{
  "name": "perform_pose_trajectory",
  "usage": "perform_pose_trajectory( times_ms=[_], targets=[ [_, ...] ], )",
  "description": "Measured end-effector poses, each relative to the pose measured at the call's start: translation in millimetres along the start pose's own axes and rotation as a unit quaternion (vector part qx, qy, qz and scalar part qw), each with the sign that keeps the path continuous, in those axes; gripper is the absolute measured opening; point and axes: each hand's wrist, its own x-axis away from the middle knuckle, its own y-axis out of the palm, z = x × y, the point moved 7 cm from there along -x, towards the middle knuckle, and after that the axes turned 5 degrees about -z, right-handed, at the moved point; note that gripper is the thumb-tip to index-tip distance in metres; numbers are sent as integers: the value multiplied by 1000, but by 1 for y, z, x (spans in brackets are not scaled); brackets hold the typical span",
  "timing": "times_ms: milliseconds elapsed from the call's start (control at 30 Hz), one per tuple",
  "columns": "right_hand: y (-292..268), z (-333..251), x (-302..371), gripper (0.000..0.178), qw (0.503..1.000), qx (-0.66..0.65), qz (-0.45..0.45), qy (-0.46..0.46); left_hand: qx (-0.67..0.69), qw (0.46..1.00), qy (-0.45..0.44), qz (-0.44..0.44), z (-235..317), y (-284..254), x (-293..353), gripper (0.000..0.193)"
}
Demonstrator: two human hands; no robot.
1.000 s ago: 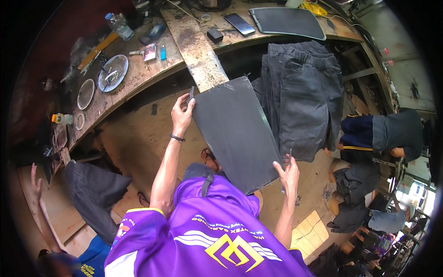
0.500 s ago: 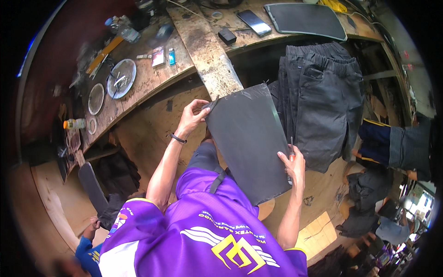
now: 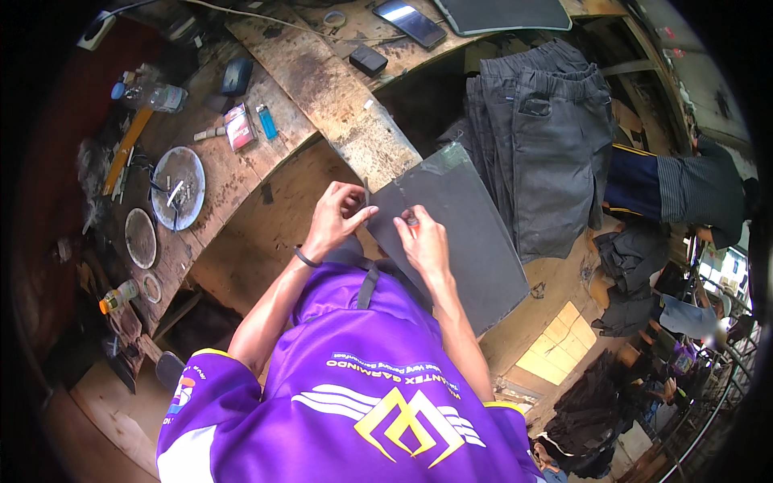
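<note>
A flat black board (image 3: pixel 475 241) lies tilted across my lap, its far end meeting a worn wooden plank (image 3: pixel 322 88). At its near-left corner my left hand (image 3: pixel 330 221) is closed, thumb and fingertips pinched together. A small dark bit shows at those fingertips, too small to name. My right hand (image 3: pixel 427 245) is over the board's left part, fingers curled round a slim tool (image 3: pixel 411 217) that is mostly hidden. A thin dark shaft seems to point away from that grip. The two hands are a short gap apart.
A stack of black trousers (image 3: pixel 547 153) hangs right of the board. On the bench are a phone (image 3: pixel 409 22), a black box (image 3: pixel 368 59), a blue lighter (image 3: pixel 266 121), a cigarette pack (image 3: pixel 238 127) and a round ashtray (image 3: pixel 179 187). A person in dark clothes (image 3: pixel 692 189) is at the right.
My right hand, with the slim tool, has moved from the board's right edge over to its left part, near my left hand. The view has shifted, and the left hand stays at the corner.
</note>
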Motion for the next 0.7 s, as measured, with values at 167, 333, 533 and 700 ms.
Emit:
perform_pose_trajectory(
  times_ms=[167, 333, 533, 700],
  targets=[
    [10, 5, -19, 37, 997, 59, 3, 40, -32, 998, 17, 54, -1, -5, 10, 22],
    [7, 13, -28, 40, 994, -1, -69, 88, 226, 967, -118, -13, -42, 0, 34, 18],
    [8, 10, -32, 39, 992, -9, -95, 85, 189, 973, -120, -63, -36, 5, 44, 19],
    [8, 12, -33, 39, 992, -12, -106, 73, -19, 999, -28, -13, -1, 0, 34, 28]
  ],
)
